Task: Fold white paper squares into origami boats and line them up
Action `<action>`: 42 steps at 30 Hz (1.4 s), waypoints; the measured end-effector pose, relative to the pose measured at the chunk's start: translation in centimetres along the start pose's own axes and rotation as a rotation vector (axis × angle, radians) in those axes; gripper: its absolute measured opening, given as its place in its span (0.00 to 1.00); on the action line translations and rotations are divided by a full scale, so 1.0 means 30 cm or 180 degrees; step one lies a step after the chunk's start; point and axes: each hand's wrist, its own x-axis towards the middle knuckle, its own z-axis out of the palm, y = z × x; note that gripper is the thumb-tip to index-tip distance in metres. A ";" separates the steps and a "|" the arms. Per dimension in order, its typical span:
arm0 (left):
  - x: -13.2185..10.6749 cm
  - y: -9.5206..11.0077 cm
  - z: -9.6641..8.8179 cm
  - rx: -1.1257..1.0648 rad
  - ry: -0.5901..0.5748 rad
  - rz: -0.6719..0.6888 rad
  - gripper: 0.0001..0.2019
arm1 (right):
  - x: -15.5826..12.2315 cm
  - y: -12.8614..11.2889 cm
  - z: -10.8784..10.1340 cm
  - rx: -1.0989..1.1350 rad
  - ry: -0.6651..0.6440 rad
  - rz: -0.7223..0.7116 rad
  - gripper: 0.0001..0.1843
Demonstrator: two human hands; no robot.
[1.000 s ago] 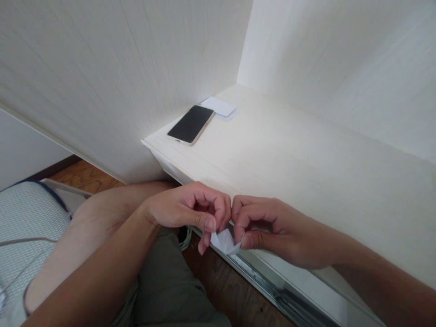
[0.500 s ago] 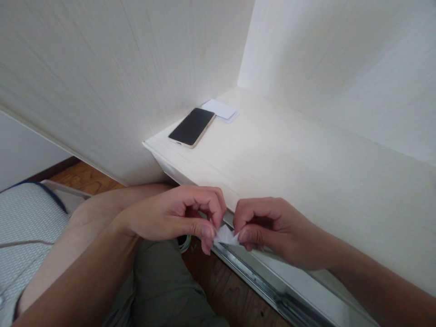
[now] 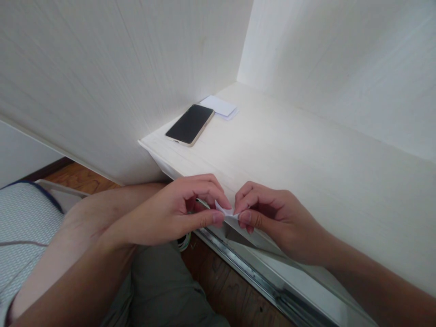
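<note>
A small folded piece of white paper (image 3: 229, 211) is pinched between my two hands, above the front edge of the white desk. My left hand (image 3: 190, 210) grips its left end between thumb and fingers. At the right end, the thumb and forefinger of my right hand (image 3: 269, 213) close on the paper. A raised point of the paper shows between the hands; the rest is covered by my fingertips. Farther back on the desk, a phone (image 3: 190, 125) with a dark screen lies flat, beside several white paper sheets (image 3: 220, 106).
The white desk top (image 3: 289, 141) meets upright white panels at the left and back. Below its front edge runs a metal drawer rail (image 3: 238, 261) over a wooden floor. My bent leg and a mesh-covered seat (image 3: 27, 222) are at the lower left.
Both hands have risen slightly with the paper, nearer the desk edge. The paper's middle is now less spread to view, and my left fingers have shifted along it.
</note>
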 end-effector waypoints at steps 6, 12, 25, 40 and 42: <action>0.003 0.001 0.025 0.0460 0.0283 0.0241 0.04 | -0.004 0.000 0.004 -0.0681 0.0194 -0.0376 0.08; 0.003 0.022 0.036 0.0905 0.0243 0.0252 0.07 | -0.008 0.002 0.011 -0.1246 0.0289 -0.0586 0.09; -0.009 0.001 0.049 0.1820 0.0269 0.0455 0.08 | -0.001 0.037 0.001 -0.2003 0.0281 -0.1345 0.12; 0.009 -0.012 0.058 0.1383 0.0846 0.0516 0.06 | -0.008 0.037 0.007 -0.2302 0.0693 -0.1446 0.11; 0.007 -0.013 0.060 0.1405 0.0900 0.0597 0.06 | -0.007 0.039 0.008 -0.2286 0.0735 -0.1508 0.10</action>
